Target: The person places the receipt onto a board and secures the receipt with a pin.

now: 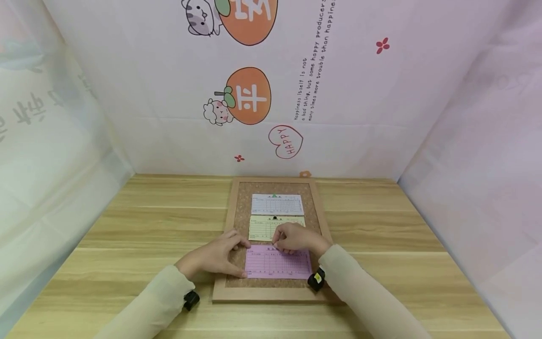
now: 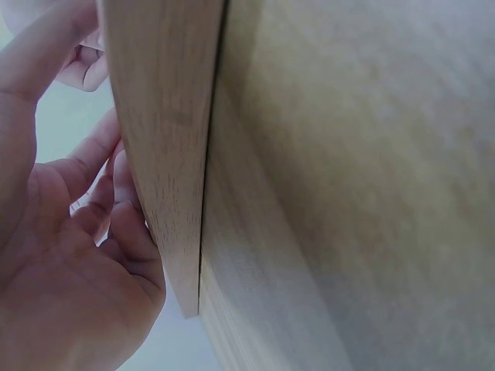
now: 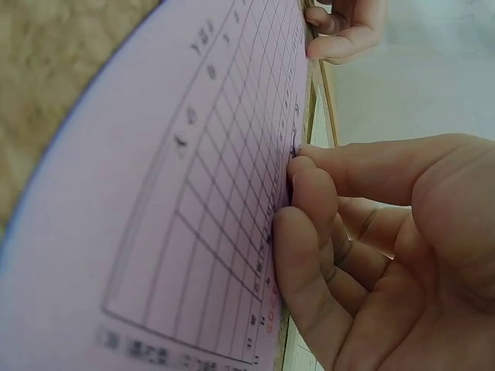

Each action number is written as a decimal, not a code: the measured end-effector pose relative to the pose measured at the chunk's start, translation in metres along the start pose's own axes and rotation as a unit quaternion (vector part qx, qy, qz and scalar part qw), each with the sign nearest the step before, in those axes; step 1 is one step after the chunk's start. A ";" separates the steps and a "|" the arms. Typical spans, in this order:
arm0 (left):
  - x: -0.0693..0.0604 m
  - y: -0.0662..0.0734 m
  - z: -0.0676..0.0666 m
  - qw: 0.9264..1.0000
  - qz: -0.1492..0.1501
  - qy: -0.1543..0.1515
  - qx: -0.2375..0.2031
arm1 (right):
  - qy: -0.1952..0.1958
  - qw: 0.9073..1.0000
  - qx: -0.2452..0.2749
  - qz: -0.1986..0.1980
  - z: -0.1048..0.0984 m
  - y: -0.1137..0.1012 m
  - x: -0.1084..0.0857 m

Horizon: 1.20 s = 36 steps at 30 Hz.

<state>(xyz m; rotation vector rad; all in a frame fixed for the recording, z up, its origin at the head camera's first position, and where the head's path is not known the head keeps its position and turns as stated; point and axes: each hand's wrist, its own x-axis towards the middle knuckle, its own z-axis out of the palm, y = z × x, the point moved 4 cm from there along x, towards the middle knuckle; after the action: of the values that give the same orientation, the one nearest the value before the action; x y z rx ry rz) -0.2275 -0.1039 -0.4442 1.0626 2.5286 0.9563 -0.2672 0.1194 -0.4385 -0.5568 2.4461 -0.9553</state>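
Observation:
A pink form slip lies on the lower part of a framed corkboard. My left hand rests at the slip's left side, with thumb and forefinger spread to its two left corners. At the middle of the slip's top edge, my right hand pinches a small pushpin between thumb and fingertips; the fingers hide most of it. Above lie a yellow slip with a black pushpin and a white slip with a green pushpin.
The corkboard lies on a wood-grain table, its wooden frame forming a raised edge around the cork. A white printed cloth hangs behind the table, with pale cloth on both sides. Each wrist carries a small black camera.

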 end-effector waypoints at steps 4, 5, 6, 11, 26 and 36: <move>0.000 0.000 0.000 1.000 -0.003 -0.002 0.000 | 0.000 1.000 0.002 -0.006 -0.001 0.000 -0.001; 0.000 0.000 0.000 1.000 -0.003 -0.003 0.001 | 0.001 1.000 0.004 -0.007 -0.001 0.001 -0.001; 0.000 0.000 0.000 1.000 -0.004 -0.003 0.002 | 0.001 1.000 0.006 -0.009 -0.002 0.001 -0.001; 0.000 0.001 0.000 1.000 -0.009 -0.003 0.004 | 0.001 1.000 0.028 -0.010 -0.003 0.006 0.000; 0.001 -0.002 0.000 1.000 -0.010 0.000 0.011 | 0.007 0.997 0.067 -0.024 -0.007 0.011 -0.008; 0.000 -0.001 0.000 1.000 -0.010 -0.006 0.010 | 0.018 0.996 0.077 -0.049 -0.018 0.015 -0.022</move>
<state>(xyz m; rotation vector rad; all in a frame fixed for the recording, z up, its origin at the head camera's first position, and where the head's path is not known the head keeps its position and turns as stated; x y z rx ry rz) -0.2283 -0.1044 -0.4454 1.0436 2.5386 0.9194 -0.2624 0.1506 -0.4315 -0.6148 2.3681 -1.1922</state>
